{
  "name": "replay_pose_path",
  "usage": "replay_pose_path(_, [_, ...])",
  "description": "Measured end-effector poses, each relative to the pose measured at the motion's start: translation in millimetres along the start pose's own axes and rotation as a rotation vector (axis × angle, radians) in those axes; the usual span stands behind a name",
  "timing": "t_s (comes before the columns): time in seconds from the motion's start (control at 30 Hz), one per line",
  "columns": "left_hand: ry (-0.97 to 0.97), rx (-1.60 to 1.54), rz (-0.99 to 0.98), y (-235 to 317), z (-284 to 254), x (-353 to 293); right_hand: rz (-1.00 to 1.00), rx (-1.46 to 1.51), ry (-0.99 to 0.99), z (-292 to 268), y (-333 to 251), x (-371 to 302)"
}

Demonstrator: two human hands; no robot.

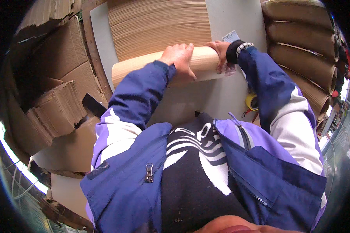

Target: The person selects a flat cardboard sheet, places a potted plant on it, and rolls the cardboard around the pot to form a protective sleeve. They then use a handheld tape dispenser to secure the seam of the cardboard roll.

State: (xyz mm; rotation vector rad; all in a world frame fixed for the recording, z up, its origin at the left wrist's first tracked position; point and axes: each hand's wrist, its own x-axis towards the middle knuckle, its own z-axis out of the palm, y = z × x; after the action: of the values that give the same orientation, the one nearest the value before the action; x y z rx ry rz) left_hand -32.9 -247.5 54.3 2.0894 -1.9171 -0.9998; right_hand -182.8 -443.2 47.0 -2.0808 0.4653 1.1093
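Note:
A tan roll of ribbed sheet (144,65) lies crosswise in front of me. My left hand (179,59) is curved over its middle, thumb on the near side and fingers over the top. At the roll's right end, my right hand (220,54) grips it, with a dark band and a bracelet at the wrist. Shiny clear plastic (229,70) shows just below the right fingers. Directly beyond the roll sits a stack of tan ribbed sheets (159,27). A small printed label (231,37) is beside the right hand.
Under the roll is a pale grey tabletop (198,97). Several brown cardboard rolls (299,42) are stacked on the right. A yellow tape roll (252,101) lies near my right forearm. Folded cardboard (58,112) and a dark flat object (93,105) are at the left.

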Motion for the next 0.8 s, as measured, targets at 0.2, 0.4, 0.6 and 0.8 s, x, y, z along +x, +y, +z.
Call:
replay_pose_path(0.2, [-0.104, -0.108, 0.001, -26.4, 3.6, 10.7, 0.038, 0.401, 0.473, 30.7, 47.3, 14.5])
replay_pose_path(0.4, [-0.127, -0.036, -0.028, -33.7, 27.9, 2.3, 0.095, 1.363, 0.362, 139.2, 45.3, -1.9])
replay_pose_path(0.6, [-0.231, -0.097, -0.003, -11.1, 69.7, -39.3, 0.203, 1.289, 0.299, 196.9, 19.4, -24.3])
replay_pose_path(0.8, [-0.285, -0.228, -0.071, -20.2, 74.4, -36.4, 0.061, -0.324, 0.809, 194.4, -41.4, -40.0])
